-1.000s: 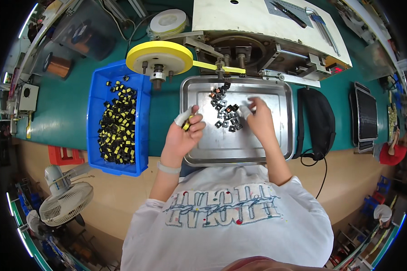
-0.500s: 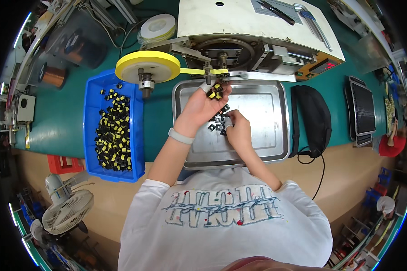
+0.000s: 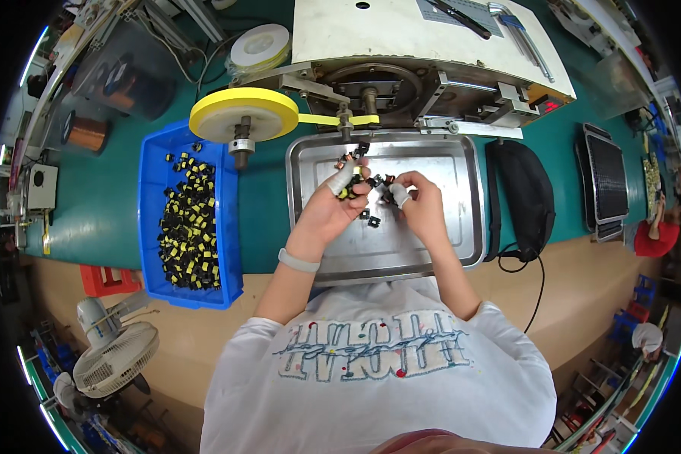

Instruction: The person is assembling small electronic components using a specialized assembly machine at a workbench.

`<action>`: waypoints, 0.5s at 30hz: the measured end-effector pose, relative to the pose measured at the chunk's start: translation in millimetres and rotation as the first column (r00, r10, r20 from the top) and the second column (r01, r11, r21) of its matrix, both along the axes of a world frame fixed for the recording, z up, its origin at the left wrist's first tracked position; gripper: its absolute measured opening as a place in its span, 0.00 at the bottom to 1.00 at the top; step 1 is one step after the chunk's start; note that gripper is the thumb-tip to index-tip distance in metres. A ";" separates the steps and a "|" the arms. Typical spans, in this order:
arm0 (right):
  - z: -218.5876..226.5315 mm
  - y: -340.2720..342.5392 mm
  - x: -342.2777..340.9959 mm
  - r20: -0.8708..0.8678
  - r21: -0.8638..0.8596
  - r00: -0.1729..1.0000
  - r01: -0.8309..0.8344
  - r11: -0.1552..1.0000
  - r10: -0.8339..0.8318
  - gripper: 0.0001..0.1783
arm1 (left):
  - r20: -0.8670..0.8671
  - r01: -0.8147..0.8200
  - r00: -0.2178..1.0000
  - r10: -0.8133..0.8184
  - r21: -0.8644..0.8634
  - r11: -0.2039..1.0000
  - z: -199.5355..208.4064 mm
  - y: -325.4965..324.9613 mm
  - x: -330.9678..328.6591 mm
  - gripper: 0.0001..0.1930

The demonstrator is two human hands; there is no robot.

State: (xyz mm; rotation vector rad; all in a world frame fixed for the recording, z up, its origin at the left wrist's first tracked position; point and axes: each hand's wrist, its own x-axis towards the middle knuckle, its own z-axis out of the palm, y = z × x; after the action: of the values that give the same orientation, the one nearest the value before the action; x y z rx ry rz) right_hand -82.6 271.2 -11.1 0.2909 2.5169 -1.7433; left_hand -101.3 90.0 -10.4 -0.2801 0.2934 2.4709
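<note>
My left hand [image 3: 327, 216] is over the tray, palm up, its fingers curled round several small coil bobbins [image 3: 353, 184], black with yellow tape. Another black piece [image 3: 362, 148] shows at its fingertips. Close beside it, my right hand [image 3: 425, 209] pinches a small black bobbin with a coppery winding [image 3: 390, 191] between thumb and fingers. Both hands have pale wraps on a finger. A couple of loose black bobbins [image 3: 371, 221] lie in the metal tray [image 3: 446, 253] below the hands. Yellow tape [image 3: 318, 119] runs from its roll [image 3: 244, 106] to the machine, just beyond my left hand.
On the left, a blue bin [image 3: 230, 250] holds many black-and-yellow bobbins. The white machine [image 3: 401, 30] stands behind the tray, with tools [image 3: 522, 41] on top. A black pouch [image 3: 520, 189] with a cable lies right of the tray; dark trays [image 3: 604, 181] are stacked further right.
My left hand has drawn back from the tape end toward me with the bobbins. My right hand has moved right and slightly up, holding a bobbin. The machine's slide has shifted right.
</note>
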 end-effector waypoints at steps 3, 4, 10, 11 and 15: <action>27.8 -2.5 -12.0 0.017 -0.249 0.998 -0.052 0.967 0.058 0.03 | 0.022 -0.062 0.998 0.064 -0.088 0.994 -2.9 -6.8 1.3 0.14; 34.8 -4.5 -16.9 0.016 -0.250 0.998 -0.054 0.967 0.060 0.03 | 0.011 -0.072 0.997 0.075 -0.145 0.987 -1.6 -7.7 -0.2 0.14; 44.8 -15.3 -41.3 -0.071 -0.504 0.994 -0.109 0.857 0.085 0.05 | -0.104 -0.135 0.988 0.113 -0.242 0.961 14.4 1.5 -14.8 0.17; 45.4 -18.1 -43.5 -0.055 -0.506 0.994 -0.108 0.856 0.092 0.04 | -0.153 -0.150 0.982 0.112 -0.270 0.951 15.1 2.0 -15.8 0.17; 35.4 -23.6 -45.6 -0.040 -0.567 0.996 -0.088 0.819 0.079 0.04 | -0.222 -0.205 0.967 0.125 -0.390 0.898 19.2 6.5 -14.5 0.17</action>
State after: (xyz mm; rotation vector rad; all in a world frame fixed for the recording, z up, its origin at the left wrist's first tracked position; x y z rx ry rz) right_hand -128.2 247.7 24.3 0.1213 1.8428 -2.3439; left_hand -115.8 96.5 8.9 -0.2472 0.9140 2.5894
